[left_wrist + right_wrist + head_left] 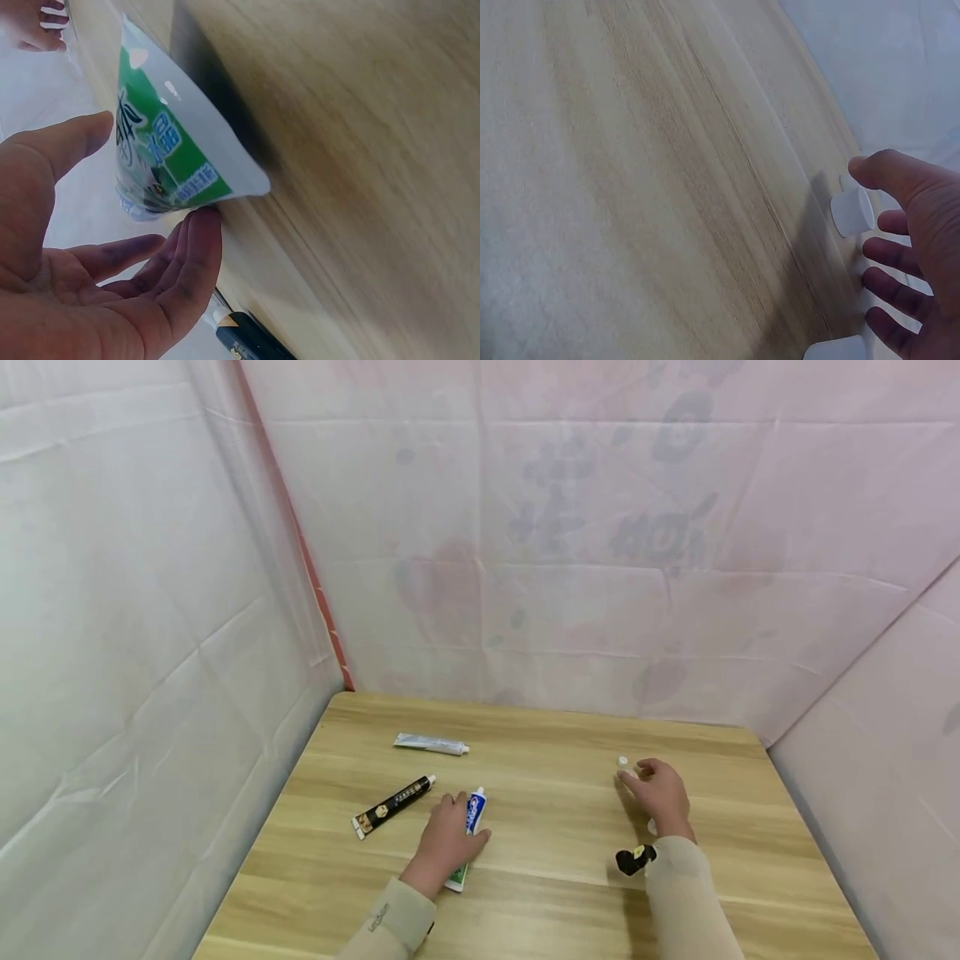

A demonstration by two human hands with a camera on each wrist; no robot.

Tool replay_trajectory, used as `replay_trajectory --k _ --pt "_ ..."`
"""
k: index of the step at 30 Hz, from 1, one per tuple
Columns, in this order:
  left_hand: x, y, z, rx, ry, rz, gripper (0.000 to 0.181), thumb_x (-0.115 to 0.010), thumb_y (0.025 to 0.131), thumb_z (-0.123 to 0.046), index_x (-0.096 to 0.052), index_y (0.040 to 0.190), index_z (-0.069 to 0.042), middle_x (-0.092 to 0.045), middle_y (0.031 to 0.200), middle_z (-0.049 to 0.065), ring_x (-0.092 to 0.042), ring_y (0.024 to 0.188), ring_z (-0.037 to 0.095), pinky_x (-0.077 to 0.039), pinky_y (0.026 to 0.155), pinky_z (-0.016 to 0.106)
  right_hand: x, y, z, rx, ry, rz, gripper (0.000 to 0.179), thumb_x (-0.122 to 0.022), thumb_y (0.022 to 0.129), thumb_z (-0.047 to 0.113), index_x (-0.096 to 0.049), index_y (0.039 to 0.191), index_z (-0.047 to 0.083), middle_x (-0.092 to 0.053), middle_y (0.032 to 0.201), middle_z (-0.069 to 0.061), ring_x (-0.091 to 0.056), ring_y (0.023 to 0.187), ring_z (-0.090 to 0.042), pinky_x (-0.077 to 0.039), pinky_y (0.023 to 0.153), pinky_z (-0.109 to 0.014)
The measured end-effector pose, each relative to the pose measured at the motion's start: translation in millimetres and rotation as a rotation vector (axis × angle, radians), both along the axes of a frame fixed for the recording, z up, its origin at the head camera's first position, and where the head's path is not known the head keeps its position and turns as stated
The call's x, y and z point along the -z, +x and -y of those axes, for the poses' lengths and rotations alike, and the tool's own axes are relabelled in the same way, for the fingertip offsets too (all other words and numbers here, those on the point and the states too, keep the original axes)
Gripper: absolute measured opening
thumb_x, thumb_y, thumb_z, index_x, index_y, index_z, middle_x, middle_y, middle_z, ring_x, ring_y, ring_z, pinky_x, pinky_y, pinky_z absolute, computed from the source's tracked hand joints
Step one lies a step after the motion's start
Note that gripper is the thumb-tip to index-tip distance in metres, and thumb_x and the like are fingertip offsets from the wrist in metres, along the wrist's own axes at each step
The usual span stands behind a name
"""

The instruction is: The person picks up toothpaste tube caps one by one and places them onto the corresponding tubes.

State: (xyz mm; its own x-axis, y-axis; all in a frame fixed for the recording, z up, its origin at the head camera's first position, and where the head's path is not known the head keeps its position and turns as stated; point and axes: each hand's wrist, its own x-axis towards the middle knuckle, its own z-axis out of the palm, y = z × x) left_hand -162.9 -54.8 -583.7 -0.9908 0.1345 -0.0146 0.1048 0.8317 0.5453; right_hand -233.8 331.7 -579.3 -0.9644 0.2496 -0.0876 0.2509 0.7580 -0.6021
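Note:
My left hand [447, 837] lies over a blue, white and green toothpaste tube [476, 810], thumb on one side and fingers on the other. In the left wrist view, the tube's green flat end [161, 139] stands between the spread thumb and the fingers, with fingertips right at its lower edge. My right hand [662, 797] is at the right of the table, its thumb and fingers spread around a small white cap [853, 212]. Just beyond the fingertips is another white cap [622, 762]. A third white cap [836, 349] sits nearer the wrist.
A black toothpaste tube [393, 806] lies left of my left hand, and a silvery-white tube [431, 743] lies farther back. The wooden table [555, 860] is bordered by pale hanging sheets [570, 610] at the back and sides.

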Motion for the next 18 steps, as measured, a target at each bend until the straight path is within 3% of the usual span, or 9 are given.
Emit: replay_trajectory --k 11,18 --pt "3.5 -2.1 -8.1 -0.014 -0.067 0.018 0.081 -0.083 0.077 -0.038 -0.05 0.138 0.002 -0.056 0.126 0.023 -0.058 0.11 0.036 -0.053 0.088 0.049 11.3 -17.5 -1.2 0.024 0.057 -0.015 0.056 -0.066 0.088 0.05 -0.063 0.121 0.005 -0.064 0.116 -0.018 -0.061 0.099 -0.031 -0.047 0.068 -0.038" --pt "0.8 -4.6 -11.2 -0.022 -0.04 0.008 0.062 -0.081 0.08 -0.021 -0.055 0.133 0.0 -0.059 0.116 0.019 -0.059 0.099 0.032 -0.054 0.082 0.046 9.8 -25.8 -0.2 0.008 0.064 -0.024 0.051 -0.069 0.087 0.043 -0.063 0.121 0.005 -0.064 0.114 -0.016 -0.061 0.098 -0.03 -0.046 0.065 -0.037"
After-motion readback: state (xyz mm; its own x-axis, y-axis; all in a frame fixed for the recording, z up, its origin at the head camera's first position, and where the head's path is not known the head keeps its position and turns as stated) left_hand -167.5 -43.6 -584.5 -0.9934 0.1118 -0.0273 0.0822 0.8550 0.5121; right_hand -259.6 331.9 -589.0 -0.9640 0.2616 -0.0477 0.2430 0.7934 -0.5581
